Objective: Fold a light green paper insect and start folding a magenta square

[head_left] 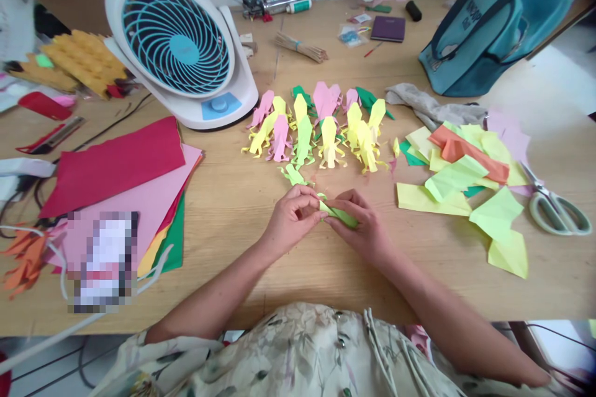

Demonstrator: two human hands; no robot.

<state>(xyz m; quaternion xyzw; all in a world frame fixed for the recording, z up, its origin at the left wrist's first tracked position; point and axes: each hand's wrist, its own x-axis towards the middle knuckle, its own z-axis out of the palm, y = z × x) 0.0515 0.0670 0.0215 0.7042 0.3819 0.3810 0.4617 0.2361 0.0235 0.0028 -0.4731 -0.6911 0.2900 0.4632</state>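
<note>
Between both hands is a small folded piece of light green paper [342,216], held just above the table near its front. My left hand [294,214] pinches its left end with thumb and fingertips. The fingers of my right hand [361,223] are closed around its right part, partly covering it. Just beyond my left fingers lies a light green folded paper figure [293,175]. Farther back stand rows of folded paper figures [328,144] in yellow, pink, light green and dark green, with narrow curled legs.
Paper scraps [456,180] and scissors [556,205] lie at right, below a teal bag [475,37] and a grey cloth [414,102]. A fan [181,49] stands back left. Coloured sheets [116,164], a phone [105,260] and a cutter [51,136] are at left.
</note>
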